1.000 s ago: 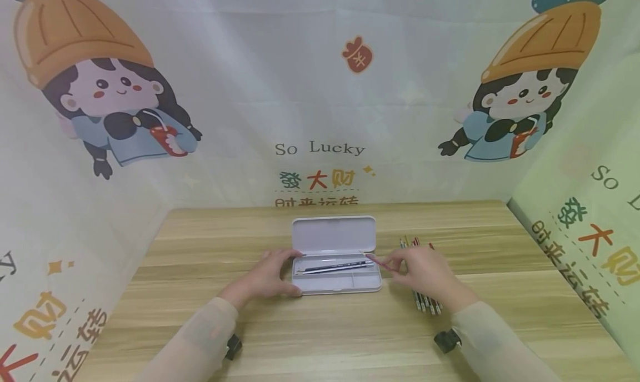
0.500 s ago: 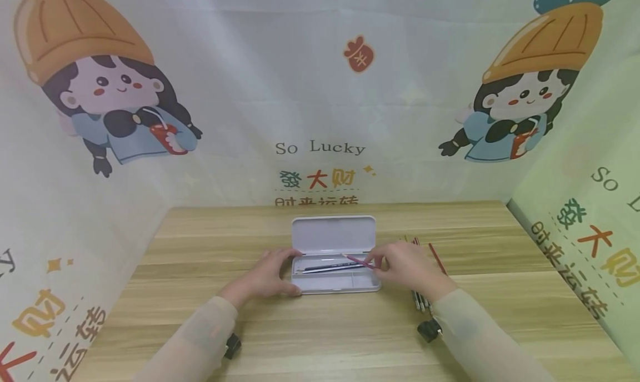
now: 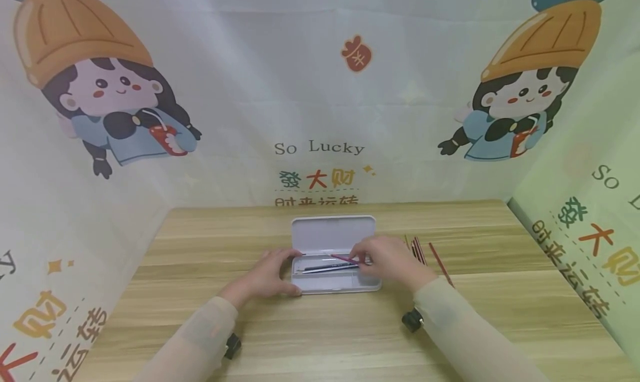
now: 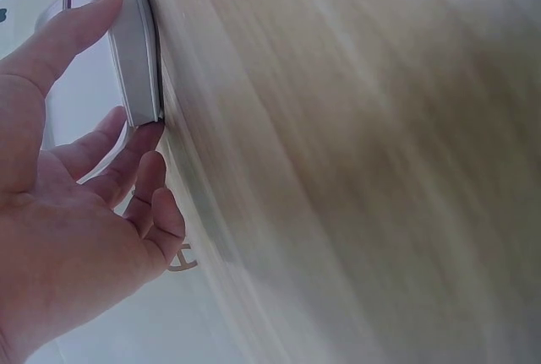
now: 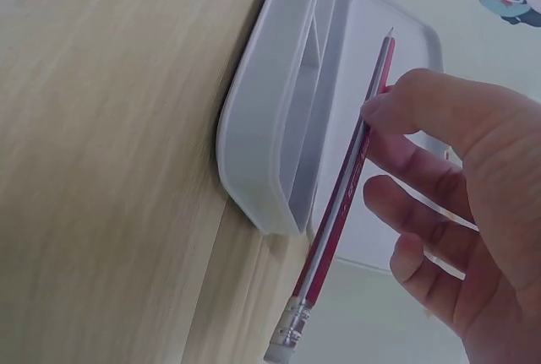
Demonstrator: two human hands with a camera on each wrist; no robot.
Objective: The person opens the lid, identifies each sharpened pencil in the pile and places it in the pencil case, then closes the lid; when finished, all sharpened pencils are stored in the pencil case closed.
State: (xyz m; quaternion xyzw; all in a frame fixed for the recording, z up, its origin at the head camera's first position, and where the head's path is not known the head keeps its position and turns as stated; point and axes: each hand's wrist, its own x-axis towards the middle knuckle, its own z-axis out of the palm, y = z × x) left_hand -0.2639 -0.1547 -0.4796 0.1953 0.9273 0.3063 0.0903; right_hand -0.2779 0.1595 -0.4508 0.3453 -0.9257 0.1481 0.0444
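A white pencil case stands with its lid raised, and a few dark pencils lie in its long back compartment. My left hand grips the case's left end; in the left wrist view its thumb presses one side wall and fingers reach round the corner. Over the right half of the case, my right hand pinches a red-and-silver striped pencil between thumb and index finger. That pencil points left, held slantwise, its white eraser end toward the right. The other right fingers curl loosely without touching it.
To the right of the case lie several pencils, partly hidden by the right hand and forearm. A separate red pencil lies slanted beside them. Patterned cloth hangs behind the wooden table and on both sides.
My right hand has moved left with the red pencil, from beside the case's right end to over its compartments. The left hand has stayed on the case.
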